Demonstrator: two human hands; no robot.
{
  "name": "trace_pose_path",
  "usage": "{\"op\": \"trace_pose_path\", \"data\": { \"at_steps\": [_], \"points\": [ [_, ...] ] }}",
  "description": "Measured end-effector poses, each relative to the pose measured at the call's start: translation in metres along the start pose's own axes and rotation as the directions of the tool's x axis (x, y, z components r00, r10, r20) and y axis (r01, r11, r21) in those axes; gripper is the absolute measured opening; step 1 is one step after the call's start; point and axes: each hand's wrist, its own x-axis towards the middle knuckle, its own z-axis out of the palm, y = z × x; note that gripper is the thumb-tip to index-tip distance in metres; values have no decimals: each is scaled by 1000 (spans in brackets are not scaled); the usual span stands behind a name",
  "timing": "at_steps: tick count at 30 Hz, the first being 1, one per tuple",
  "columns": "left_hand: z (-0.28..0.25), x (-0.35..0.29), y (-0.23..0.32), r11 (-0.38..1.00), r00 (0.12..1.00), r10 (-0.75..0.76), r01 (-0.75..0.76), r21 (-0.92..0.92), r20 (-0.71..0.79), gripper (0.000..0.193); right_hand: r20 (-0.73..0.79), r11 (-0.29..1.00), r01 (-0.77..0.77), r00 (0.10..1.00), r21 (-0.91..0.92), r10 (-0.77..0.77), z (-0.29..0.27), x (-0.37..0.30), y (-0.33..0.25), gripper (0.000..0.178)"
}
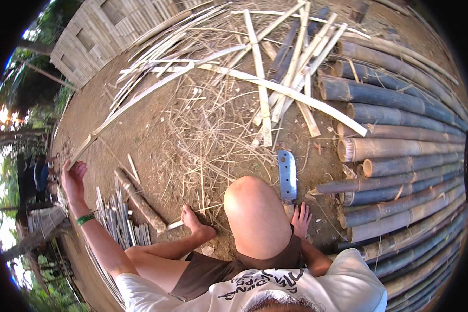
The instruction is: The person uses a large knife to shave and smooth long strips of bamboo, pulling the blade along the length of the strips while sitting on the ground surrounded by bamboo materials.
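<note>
My left hand (75,179), reaching out at the far left with a green band on its wrist, is closed on the near end of a long pale bamboo strip (140,97). The strip runs away from me toward the upper middle. Close to my raised right knee, my right hand (301,218) lies with fingers stretched and apart. Just beside its fingers is the handle of a cleaver (287,174), whose broad metal blade with several holes points away from me on the dirt. My knee hides part of the handle.
Dark and tan bamboo poles (400,167) lie in a row on the right. Split strips (260,78) cross in a heap ahead, among thin shavings (208,140). A short log (140,200) and cut sticks (117,218) lie left of my bare foot (197,227). A woven wall (99,31) stands behind.
</note>
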Motion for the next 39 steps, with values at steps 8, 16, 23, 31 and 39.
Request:
{"op": "trace_pose_path", "data": {
  "at_steps": [8, 16, 23, 31, 39],
  "points": [
    [-126, -85, 144, 978, 986, 94, -66, 199, -139, 36, -13, 1000, 20, 1000, -19, -20, 9, -1, 3, 79],
    [-178, -141, 227, 900, 951, 220, -112, 422, -217, 45, -140, 984, 48, 987, -174, -73, 37, -1, 22, 50],
    [-220, -127, 258, 788, 935, 333, -205, 581, -123, 46, -173, 988, 57, 982, -143, -81, 26, 0, 12, 26],
    [-272, -51, 288, 214, 823, 521, -382, 899, 226, 41, -87, 970, -70, 992, 232, 93, 2, 20, 14, 24],
    [-9, -82, 233, 884, 883, 392, -439, -158, -259, 52, 417, 370, -489, 871, 790, 260, -170, 71, -42, 29]
  ]
}}
